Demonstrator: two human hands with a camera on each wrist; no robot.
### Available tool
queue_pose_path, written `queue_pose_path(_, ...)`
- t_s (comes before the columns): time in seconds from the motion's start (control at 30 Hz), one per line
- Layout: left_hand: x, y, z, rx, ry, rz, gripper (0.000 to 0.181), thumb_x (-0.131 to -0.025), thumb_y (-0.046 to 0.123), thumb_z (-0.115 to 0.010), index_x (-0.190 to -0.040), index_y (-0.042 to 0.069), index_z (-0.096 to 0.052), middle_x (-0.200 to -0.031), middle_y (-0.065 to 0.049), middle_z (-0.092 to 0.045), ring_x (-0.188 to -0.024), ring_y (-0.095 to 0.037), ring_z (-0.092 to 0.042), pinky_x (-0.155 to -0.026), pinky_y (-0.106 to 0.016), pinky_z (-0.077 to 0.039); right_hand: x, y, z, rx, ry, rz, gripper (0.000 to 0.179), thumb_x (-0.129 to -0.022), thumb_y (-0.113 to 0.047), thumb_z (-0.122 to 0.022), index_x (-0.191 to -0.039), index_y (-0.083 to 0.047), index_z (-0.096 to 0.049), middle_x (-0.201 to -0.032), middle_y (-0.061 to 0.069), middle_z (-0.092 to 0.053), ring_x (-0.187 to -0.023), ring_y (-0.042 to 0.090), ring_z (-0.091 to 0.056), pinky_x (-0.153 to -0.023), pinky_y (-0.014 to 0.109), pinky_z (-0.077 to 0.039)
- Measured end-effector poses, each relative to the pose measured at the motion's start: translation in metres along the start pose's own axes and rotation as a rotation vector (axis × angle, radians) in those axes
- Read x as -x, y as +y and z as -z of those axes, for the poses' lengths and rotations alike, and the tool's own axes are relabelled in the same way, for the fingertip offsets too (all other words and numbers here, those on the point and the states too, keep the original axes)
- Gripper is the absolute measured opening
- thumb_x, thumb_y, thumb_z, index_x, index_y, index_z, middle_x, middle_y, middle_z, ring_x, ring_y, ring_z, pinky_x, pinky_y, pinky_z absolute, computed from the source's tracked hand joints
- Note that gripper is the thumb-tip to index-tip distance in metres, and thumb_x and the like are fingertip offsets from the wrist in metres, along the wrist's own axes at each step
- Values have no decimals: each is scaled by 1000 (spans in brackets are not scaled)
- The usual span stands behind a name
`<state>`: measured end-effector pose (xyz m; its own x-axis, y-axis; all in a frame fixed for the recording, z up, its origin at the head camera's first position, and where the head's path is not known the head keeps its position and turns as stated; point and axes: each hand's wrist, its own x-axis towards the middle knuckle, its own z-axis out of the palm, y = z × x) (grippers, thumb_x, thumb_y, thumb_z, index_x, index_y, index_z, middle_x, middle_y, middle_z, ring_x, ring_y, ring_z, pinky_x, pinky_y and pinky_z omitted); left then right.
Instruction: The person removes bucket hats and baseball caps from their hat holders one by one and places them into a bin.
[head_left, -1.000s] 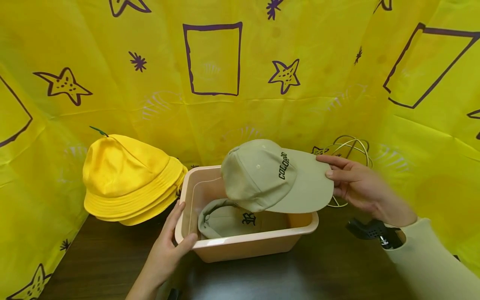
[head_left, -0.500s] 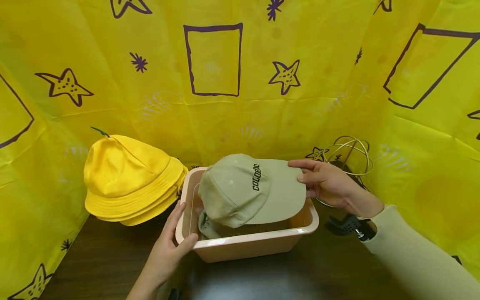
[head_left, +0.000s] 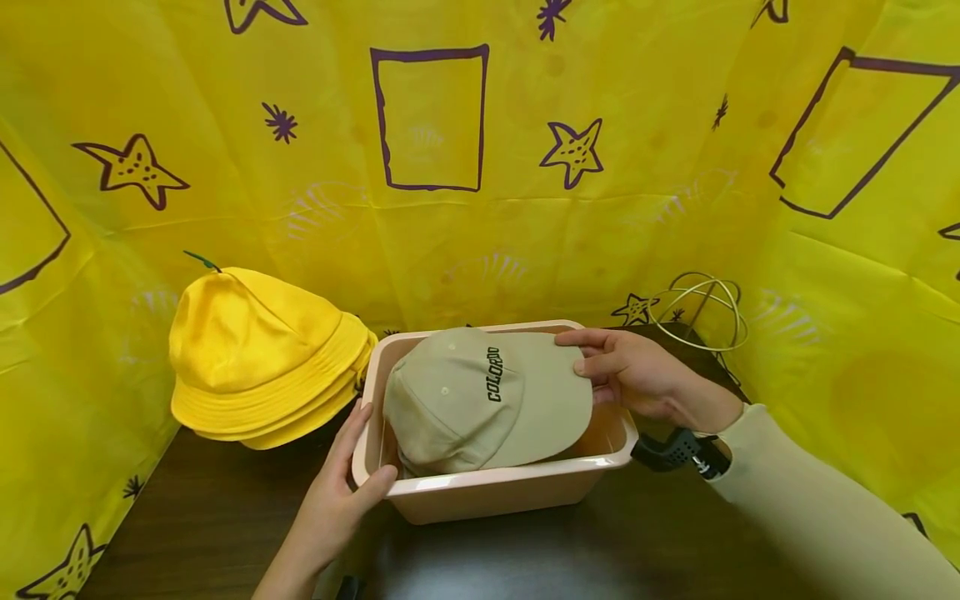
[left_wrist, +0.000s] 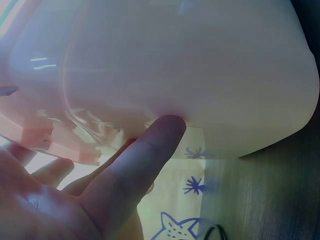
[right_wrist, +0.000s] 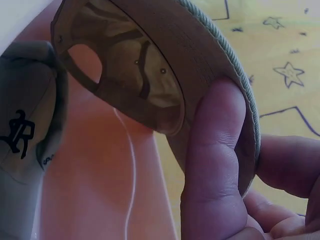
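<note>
A sage-green baseball cap [head_left: 450, 400] with dark lettering lies tilted in the mouth of a pale pink plastic bin [head_left: 487, 498], brim to the right. My right hand [head_left: 637, 375] pinches the brim's outer edge. In the right wrist view, the cap's underside [right_wrist: 165, 55] faces the camera, with one digit pressed on the brim. Below it, inside the bin, sits a second green cap [right_wrist: 25, 105] bearing a dark letter; the upper cap hides it in the head view. My left hand [head_left: 333, 500] grips the bin's left front corner, thumb [left_wrist: 145, 160] against its outer wall.
Left of the bin stands a stack of yellow bucket hats [head_left: 255, 358], the top one with a green stem. A coiled pale cable [head_left: 705, 308] lies at the back right. Yellow printed cloth [head_left: 427, 242] hangs behind the dark wooden table [head_left: 247, 492].
My right hand has carried the lettered cap left and down, from above the bin's right side into its mouth. The second cap is now covered. The left hand stays at the bin's corner.
</note>
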<state>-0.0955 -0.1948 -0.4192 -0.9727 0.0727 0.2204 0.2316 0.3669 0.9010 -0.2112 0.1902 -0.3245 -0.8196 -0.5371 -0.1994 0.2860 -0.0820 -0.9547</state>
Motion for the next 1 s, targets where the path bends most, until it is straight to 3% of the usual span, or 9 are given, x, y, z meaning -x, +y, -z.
queue_pose_path(0.33,-2,0,0,31,-8,-16,76,-94,14,-70,-158,28,-31,-164,-5,-12,-140,-38,-26,-96,-13,-34,-12,3,1,56,7,-54,53,-99,6,-52,-148,5,-34,-122,17,-59,-88,28,-70,-74,43,-58)
queue_pose_path(0.67,-1,0,-1,6,2,-18,77,-93,14,-70,-157,27,-31,-164,-5,-14,-140,-37,-26,-96,-12,-33,-22,6,0,124,-29,-112,54,-100,3,-53,-149,2,-31,-125,19,-57,-90,28,-68,-74,43,-58)
queue_pose_path(1.0,-1,-1,0,-5,1,-22,77,-93,14,-70,-158,28,-30,-164,-5,-14,-140,-37,-25,-96,-12,-32,-19,5,1,259,-35,-124,62,-97,3,-55,-152,4,-26,-141,25,-40,-93,31,-64,-77,46,-57)
